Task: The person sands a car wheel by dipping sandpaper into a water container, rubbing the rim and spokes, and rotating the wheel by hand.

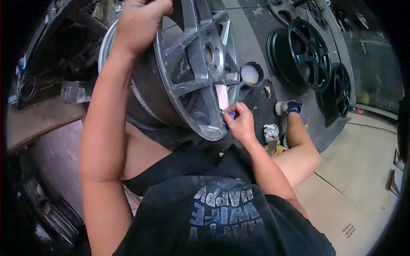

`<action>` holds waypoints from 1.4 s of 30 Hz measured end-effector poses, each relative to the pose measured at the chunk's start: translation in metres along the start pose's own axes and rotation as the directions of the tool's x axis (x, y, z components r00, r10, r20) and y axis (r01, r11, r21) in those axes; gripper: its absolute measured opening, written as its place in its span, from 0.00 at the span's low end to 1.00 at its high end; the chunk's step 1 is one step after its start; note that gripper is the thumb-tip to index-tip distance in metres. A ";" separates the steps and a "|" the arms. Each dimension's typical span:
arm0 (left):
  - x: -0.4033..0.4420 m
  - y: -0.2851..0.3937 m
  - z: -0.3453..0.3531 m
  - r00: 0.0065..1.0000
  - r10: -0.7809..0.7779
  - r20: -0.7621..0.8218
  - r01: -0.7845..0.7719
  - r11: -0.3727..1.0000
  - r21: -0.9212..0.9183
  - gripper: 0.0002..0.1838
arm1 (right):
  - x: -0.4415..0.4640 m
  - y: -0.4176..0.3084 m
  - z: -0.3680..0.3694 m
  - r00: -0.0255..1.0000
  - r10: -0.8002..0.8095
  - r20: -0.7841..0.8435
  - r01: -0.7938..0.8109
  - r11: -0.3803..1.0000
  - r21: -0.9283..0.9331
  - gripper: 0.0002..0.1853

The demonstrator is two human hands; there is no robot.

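Note:
A scuffed grey alloy wheel stands on edge before me, between my legs. My left hand is closed over its upper rim, with the fingertips partly out of view. Low on the wheel's right side, my right hand pinches a small purple piece against a spoke. The fingers cover most of that piece, so its kind is unclear. Just above them, a pale pink patch lies along the same spoke.
A dark cup of cloudy liquid stands right of the wheel. Dark green wheels stand farther right. A crumpled white cloth lies near my shoe. Cardboard covers the floor at right; a wooden surface is at left.

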State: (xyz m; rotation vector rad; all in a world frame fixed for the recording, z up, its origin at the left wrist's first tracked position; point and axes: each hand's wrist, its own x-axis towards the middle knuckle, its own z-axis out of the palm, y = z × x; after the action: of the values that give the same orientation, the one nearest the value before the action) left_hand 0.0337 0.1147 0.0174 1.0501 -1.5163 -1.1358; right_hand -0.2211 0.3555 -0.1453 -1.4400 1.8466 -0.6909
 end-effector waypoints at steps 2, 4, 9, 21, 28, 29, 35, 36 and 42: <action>0.000 0.005 0.000 1.000 -0.028 0.012 0.028 0.999 0.018 0.05 | 0.023 0.003 0.007 0.997 -0.074 -0.032 0.073 0.996 -0.046 0.09; -0.001 0.007 0.004 0.999 -0.029 0.035 0.029 1.000 0.009 0.05 | 0.065 -0.005 0.018 0.983 -0.146 -0.111 0.135 0.985 -0.105 0.08; 0.005 -0.008 -0.006 0.989 0.104 0.104 -0.116 0.987 0.114 0.09 | 0.023 0.001 0.008 0.998 -0.054 -0.043 0.053 0.998 -0.019 0.09; 0.003 0.001 0.007 0.995 0.095 0.019 -0.093 0.993 -0.066 0.06 | 0.021 0.003 0.008 0.996 0.007 -0.085 -0.002 0.999 0.051 0.11; 0.006 -0.013 -0.004 0.992 0.109 0.062 -0.101 0.987 -0.121 0.09 | 0.068 0.000 0.018 0.980 -0.001 -0.198 0.023 0.994 0.108 0.13; 0.001 -0.008 -0.004 0.993 0.110 0.042 -0.104 0.987 -0.123 0.09 | 0.071 -0.002 0.020 0.982 0.053 -0.182 -0.027 0.990 0.140 0.14; 0.003 0.004 0.000 0.996 0.075 0.042 -0.076 0.997 0.025 0.07 | 0.016 0.013 0.004 0.999 0.022 -0.046 -0.017 0.995 0.101 0.15; 0.003 0.009 0.000 0.993 0.106 0.051 -0.110 0.990 0.084 0.07 | 0.030 0.013 0.006 0.999 0.019 -0.046 -0.014 0.993 0.115 0.15; 0.000 0.002 0.004 1.000 -0.010 0.016 0.012 0.991 -0.135 0.08 | 0.051 0.007 0.017 0.993 0.023 -0.119 -0.015 0.997 0.073 0.14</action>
State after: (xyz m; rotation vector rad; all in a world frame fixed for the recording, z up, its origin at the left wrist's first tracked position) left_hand 0.0300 0.1161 0.0192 0.9601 -1.4260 -1.2392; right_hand -0.2198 0.3080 -0.1709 -1.3590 1.9039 -0.8423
